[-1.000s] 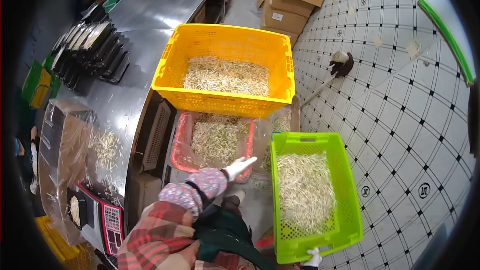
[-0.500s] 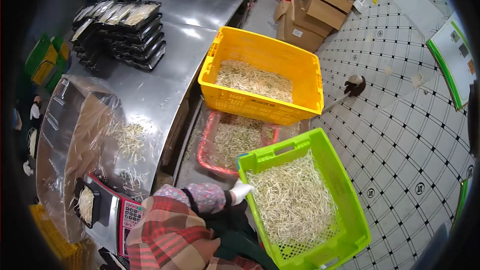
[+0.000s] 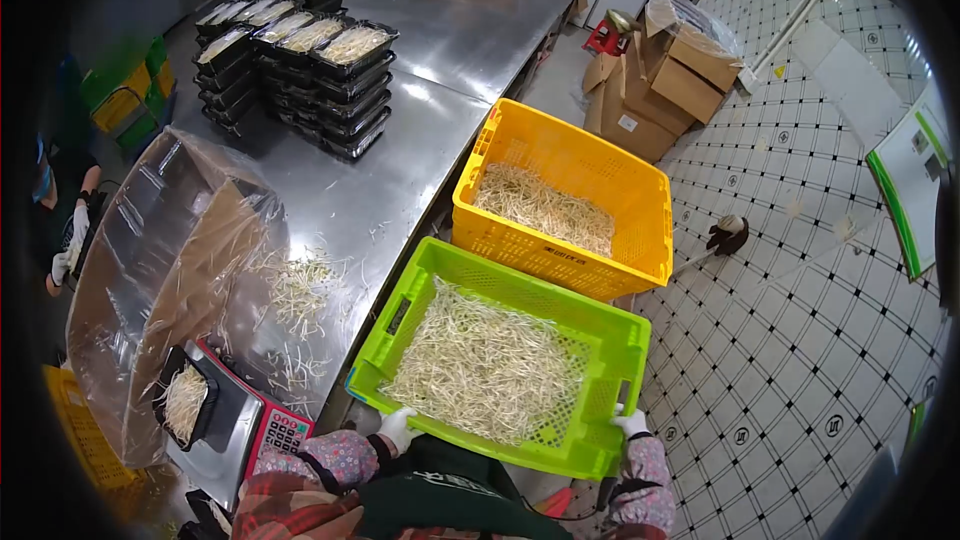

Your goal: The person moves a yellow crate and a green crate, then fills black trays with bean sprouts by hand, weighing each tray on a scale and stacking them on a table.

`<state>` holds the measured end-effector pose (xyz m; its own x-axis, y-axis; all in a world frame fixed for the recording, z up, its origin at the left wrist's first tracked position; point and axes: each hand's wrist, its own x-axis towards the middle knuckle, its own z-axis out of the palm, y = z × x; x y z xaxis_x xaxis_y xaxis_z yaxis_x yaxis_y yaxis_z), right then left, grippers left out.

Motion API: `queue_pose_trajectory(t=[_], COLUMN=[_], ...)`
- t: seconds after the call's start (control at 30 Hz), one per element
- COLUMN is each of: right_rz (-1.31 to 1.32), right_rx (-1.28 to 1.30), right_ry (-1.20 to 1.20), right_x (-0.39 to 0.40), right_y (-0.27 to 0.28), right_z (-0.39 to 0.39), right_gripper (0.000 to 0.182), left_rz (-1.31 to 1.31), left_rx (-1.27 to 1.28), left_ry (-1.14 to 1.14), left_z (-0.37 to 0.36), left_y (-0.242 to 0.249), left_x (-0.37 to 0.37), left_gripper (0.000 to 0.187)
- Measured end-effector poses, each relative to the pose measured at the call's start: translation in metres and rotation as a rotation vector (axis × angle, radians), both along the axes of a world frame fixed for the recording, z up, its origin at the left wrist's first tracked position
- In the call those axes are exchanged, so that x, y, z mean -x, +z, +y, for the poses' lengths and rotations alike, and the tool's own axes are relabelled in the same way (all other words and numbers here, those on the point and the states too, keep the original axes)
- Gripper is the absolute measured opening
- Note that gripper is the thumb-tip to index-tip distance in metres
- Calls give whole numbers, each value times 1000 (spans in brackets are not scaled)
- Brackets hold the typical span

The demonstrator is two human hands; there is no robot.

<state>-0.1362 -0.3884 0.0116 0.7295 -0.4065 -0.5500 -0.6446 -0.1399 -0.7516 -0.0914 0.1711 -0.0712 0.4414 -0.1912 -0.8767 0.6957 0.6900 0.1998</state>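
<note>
A lime-green plastic crate (image 3: 606,345) is held in front of my body with both hands. Pale bean sprouts (image 3: 480,365) spread over most of its floor, leaving the perforated base showing at the right. My left hand (image 3: 398,430), in a white glove, grips the near wall towards the left corner. At the right end, my gloved right hand (image 3: 632,423) is closed on the crate by the handle slot. Just beyond stands a yellow crate (image 3: 560,258) with more sprouts (image 3: 545,208) inside.
On the steel table (image 3: 420,155) are stacked black trays of sprouts (image 3: 330,70), loose sprouts (image 3: 300,295) and a large clear plastic bag (image 3: 150,250). A red scale (image 3: 270,430) carries one black tray (image 3: 185,402). Cardboard boxes (image 3: 660,90) stand behind; another person's gloved hand (image 3: 75,235) shows left.
The green crate has swung left and levelled out, now covering the red-rimmed basket beneath. My right hand has come into view on its right end. The camera's view has shifted too.
</note>
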Motion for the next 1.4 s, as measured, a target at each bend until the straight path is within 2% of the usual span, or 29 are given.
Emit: queue_pose_trajectory(t=[0.07,0.1,0.13,0.17,0.2,0.23,0.27,0.33,0.4,0.47,0.5,0.53,0.67,0.7,0.8,0.87,0.97,1.03,1.1,1.17,1.23,1.27,1.4], right_rz=[84,163,152,113,79,-41,-158,-345,-394,-410,-450,-369,-438,-294,-268,-331,-344,-358,-387,-420,-406,-451,-465], right_rx=[232,174,177,261,346,305,259,308,392,431,366,534,137,209,184,203,40,-97,-172,-301,-235,-307,-267], right_ry=[202,311,306,287,270,187,102,-68,-95,-107,-106,-85,167,92,166,78,-45,-198,-301,-409,-479,-551,-771], right_x=[-35,-52,-64,-80,-101,-122,-145,-197,-253,-306,-334,-357,-418,-424,-413,-399,-345,-304,-255,-204,-157,-135,-61], right_y=[17,15,16,24,49,81,127,111,122,120,109,98,50,39,21,3,29,36,16,16,-8,-18,-61], right_z=[21,18,12,9,16,18,33,-16,-45,-67,-81,-97,-150,-159,-178,-185,-184,-189,-209,-209,-215,-212,-180], right_gripper=[47,57,57,60,63,66,69,79,86,89,92,93,59,45,34,31,35,40,45,50,53,53,55], left_rz=[22,7,-5,-61,-112,-143,-147,-162,-141,-128,-88,-47,56,59,105,130,141,157,168,55,67,73,54], left_rx=[-11,-93,-91,-208,-323,-321,-375,-411,-423,-362,-331,-301,-311,-323,-396,-394,-428,-398,-366,-536,-588,-640,-567], left_ry=[98,134,130,84,39,77,58,50,30,53,75,96,76,124,193,185,224,255,291,276,224,177,187], left_z=[4,1,5,9,10,13,12,7,2,-3,-12,-22,-45,-41,-39,-31,-25,-35,-38,-16,-12,-7,-16], left_y=[-18,-26,-34,-17,0,4,14,36,43,39,46,47,-1,-26,-39,-38,-45,-28,-25,-52,-48,-50,-36], left_x=[-7,-10,-15,-14,-11,-10,-13,-18,-20,-15,-13,-13,1,7,11,16,14,8,6,15,12,12,8], left_gripper=[70,61,61,55,48,37,36,32,31,40,39,39,36,34,32,36,41,42,44,45,44,43,43])
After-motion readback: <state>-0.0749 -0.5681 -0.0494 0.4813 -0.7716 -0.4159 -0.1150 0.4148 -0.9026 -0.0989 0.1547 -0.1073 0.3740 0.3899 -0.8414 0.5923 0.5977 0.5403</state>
